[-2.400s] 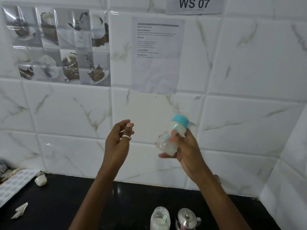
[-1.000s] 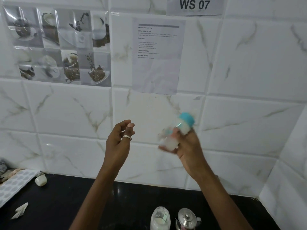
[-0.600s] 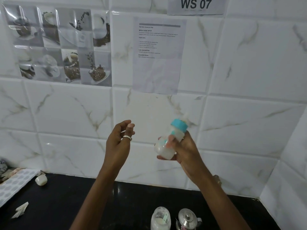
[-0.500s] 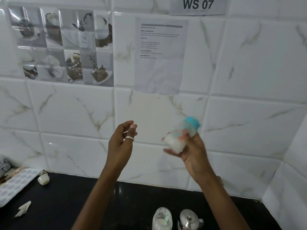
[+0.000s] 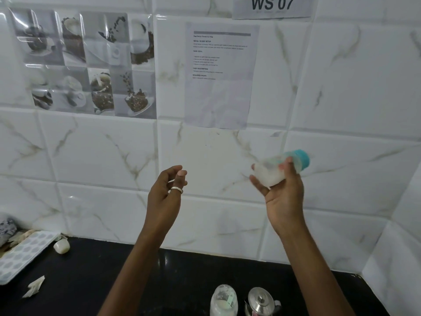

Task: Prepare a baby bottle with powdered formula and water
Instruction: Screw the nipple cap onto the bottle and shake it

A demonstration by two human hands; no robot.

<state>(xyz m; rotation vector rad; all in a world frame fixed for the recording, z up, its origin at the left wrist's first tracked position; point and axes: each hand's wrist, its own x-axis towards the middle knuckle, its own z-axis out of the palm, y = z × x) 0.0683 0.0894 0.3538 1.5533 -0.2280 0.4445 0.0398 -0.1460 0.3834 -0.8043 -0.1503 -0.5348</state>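
Jar (image 5: 224,301), kettle (image 5: 259,302) near front; tray (image 5: 20,256) far L.

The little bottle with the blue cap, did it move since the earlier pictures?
The clear baby bottle with the teal cap and milky liquid, gripped in the right hand, has tipped from nearly upright to almost sideways, cap pointing right, as if shaken. The left hand stays raised and empty; the clear jar of white powder and steel kettle have not moved.

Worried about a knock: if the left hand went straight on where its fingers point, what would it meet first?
Probably the tiled wall, below the taped paper sheet; nothing else shows ahead of the left hand, though depth is unclear.
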